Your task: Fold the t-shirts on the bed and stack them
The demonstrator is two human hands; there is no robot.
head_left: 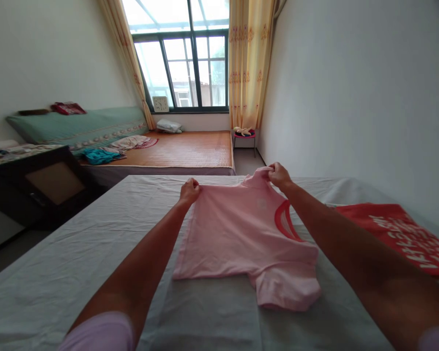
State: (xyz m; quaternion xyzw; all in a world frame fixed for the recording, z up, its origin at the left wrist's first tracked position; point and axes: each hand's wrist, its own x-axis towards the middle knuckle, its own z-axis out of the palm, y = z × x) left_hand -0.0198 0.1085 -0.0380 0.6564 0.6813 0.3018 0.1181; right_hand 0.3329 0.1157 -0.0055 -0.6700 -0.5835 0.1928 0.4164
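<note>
A pink T-shirt (223, 229) with a red neckband lies spread sideways on the pale sheet (113, 234), its collar towards the right and its hem towards the left. My left hand (189, 190) pinches the far corner of the hem. At the far sleeve, my right hand (279, 174) grips the fabric, which is lifted a little and bunched near the fingers. The near sleeve rests on the sheet, slightly wrinkled. Both arms reach forward on either side of the shirt.
Right of my right arm lies a red cloth (398, 234) with white print. Beyond the sheet is a bed with a woven mat (190, 148) and a teal garment (100, 156). A dark cabinet (51, 180) stands left; a small stool (244, 135) is by the curtain.
</note>
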